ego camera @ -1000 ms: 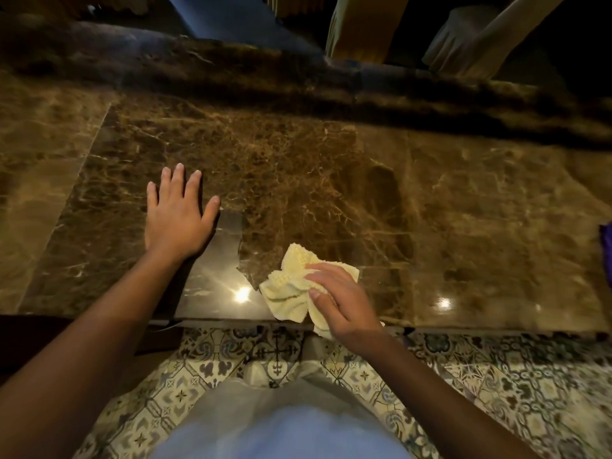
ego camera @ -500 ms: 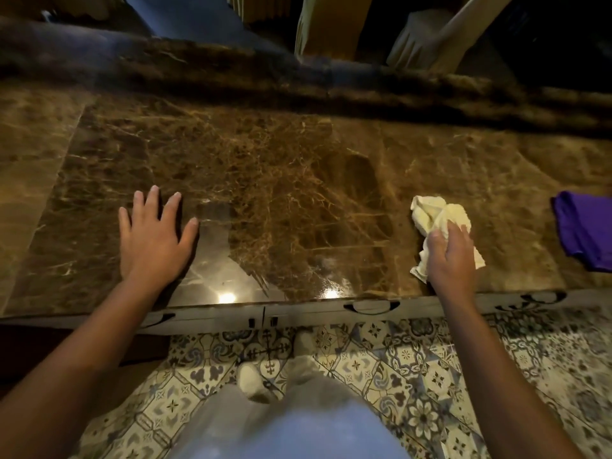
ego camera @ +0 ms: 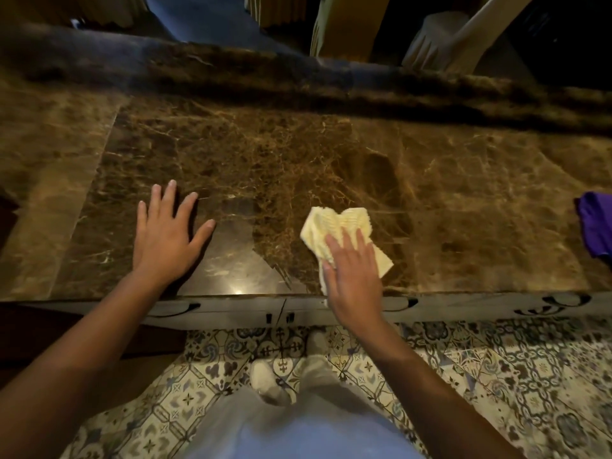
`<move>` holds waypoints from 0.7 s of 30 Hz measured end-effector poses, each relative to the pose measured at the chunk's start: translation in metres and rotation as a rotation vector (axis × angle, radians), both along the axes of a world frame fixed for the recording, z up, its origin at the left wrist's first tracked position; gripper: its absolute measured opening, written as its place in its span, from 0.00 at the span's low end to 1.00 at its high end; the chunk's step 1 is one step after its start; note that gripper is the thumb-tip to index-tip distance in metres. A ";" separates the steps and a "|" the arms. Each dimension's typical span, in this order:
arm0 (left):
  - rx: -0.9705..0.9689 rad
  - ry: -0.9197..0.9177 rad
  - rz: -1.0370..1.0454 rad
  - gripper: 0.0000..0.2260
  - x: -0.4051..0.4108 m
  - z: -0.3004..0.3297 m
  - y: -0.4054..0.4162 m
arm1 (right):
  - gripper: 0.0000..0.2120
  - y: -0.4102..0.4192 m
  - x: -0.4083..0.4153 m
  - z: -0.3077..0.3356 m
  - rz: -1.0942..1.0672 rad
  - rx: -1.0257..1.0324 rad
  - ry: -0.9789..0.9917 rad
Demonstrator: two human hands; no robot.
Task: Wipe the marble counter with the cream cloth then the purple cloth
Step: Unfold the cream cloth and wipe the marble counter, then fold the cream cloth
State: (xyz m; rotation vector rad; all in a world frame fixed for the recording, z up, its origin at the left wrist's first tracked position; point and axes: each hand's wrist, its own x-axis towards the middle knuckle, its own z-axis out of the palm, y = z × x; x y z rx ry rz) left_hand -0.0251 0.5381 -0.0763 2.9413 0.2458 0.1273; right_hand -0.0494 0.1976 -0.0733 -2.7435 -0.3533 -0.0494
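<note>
The brown marble counter (ego camera: pixel 463 180) fills the upper half of the view. A crumpled cream cloth (ego camera: pixel 334 226) lies on it near the front edge, right of centre. My right hand (ego camera: pixel 352 270) presses flat on the cloth's near part, fingers spread over it. My left hand (ego camera: pixel 165 236) rests palm down on the bare marble to the left, fingers apart, holding nothing. The purple cloth (ego camera: pixel 596 226) lies at the far right edge of the counter, partly cut off by the frame.
A raised dark marble ledge (ego camera: pixel 298 71) runs along the back of the counter. Covered chairs (ego camera: pixel 440 41) stand behind it. Patterned floor tiles (ego camera: pixel 496 376) and my feet in white socks (ego camera: pixel 268 379) are below the front edge.
My right hand slid the cream cloth right along the front edge, then back left toward the centre. My left hand stayed flat on the marble.
</note>
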 end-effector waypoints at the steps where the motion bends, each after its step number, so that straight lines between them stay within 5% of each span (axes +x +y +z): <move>1: 0.011 -0.005 0.031 0.33 -0.004 0.000 0.007 | 0.24 0.014 -0.003 0.002 0.045 0.003 -0.006; 11: -0.051 0.009 0.084 0.30 -0.019 0.006 0.014 | 0.22 0.082 -0.029 0.020 0.362 0.262 0.059; 17: -0.462 -0.058 -0.095 0.16 -0.040 0.025 -0.009 | 0.14 0.068 -0.019 0.059 0.213 0.657 0.522; 21: -0.928 -0.036 -0.149 0.13 -0.059 0.056 -0.037 | 0.11 0.063 -0.009 0.086 0.034 0.965 0.657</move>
